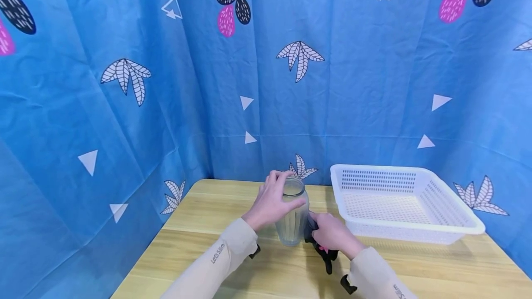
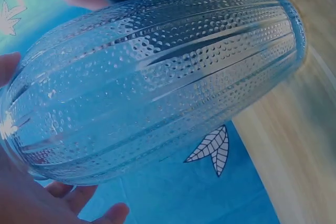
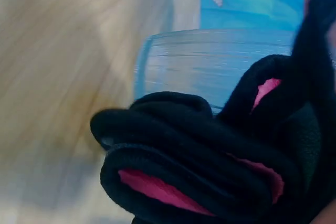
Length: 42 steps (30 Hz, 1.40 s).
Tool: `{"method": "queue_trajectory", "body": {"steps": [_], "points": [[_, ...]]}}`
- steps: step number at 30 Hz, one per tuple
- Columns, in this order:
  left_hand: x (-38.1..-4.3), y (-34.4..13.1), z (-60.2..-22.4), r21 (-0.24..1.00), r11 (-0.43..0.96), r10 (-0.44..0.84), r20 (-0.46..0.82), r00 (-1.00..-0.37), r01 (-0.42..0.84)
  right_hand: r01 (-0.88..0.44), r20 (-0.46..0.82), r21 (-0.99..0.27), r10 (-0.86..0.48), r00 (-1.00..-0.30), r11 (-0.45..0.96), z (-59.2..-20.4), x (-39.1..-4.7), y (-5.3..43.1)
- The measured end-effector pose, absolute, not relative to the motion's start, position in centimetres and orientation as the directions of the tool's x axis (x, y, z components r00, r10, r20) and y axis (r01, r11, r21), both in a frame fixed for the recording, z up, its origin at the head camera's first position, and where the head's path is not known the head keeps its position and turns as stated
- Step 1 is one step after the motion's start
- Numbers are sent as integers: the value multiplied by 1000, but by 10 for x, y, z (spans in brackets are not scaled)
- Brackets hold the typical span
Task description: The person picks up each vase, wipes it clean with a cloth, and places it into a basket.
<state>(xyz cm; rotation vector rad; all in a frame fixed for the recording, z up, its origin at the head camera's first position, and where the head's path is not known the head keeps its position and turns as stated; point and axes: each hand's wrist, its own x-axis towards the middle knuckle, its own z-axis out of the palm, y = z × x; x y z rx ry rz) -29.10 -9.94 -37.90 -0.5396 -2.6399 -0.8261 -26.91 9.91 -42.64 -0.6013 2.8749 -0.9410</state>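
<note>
A clear glass vase (image 1: 292, 227) with ribs and a dotted texture stands upright on the wooden table. Its mouth is held by my left hand (image 1: 272, 201), the thumb on the near side and the fingers round the far side. Just right of the vase, my right hand (image 1: 331, 232) grips a bundled black cloth item (image 3: 178, 156) with pink lining; whether it is a glove or another garment I cannot tell. In the right wrist view the cloth partly hides the vase, and most of the right hand is out of sight.
A white perforated plastic basket (image 1: 411, 230) sits at the right rear of the table (image 1: 199, 243). Blue patterned curtains (image 1: 353, 105) hang behind the table and along its left side.
</note>
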Motion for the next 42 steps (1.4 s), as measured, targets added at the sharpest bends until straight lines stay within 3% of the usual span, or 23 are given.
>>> {"method": "queue_trajectory", "body": {"steps": [11, 20, 34, 42], "points": [[-291, -101, -372, 420, 768, 285, 453, -845, 483, -318, 192, -592, -253, -948, 740, -370, -244, 104], [-287, -96, -367, 526, 697, 292, 413, -863, 488, -400, 356, -482, -242, -902, 780, -352, -254, 100], [-288, -95, -373, 519, 714, 270, 416, -868, 470, -311, 78, -631, -341, -937, 710, -399, -283, 98], [-288, -95, -378, 470, 767, 241, 422, -874, 438, -330, 29, -594, -391, -920, 734, -419, -274, 101]]}}
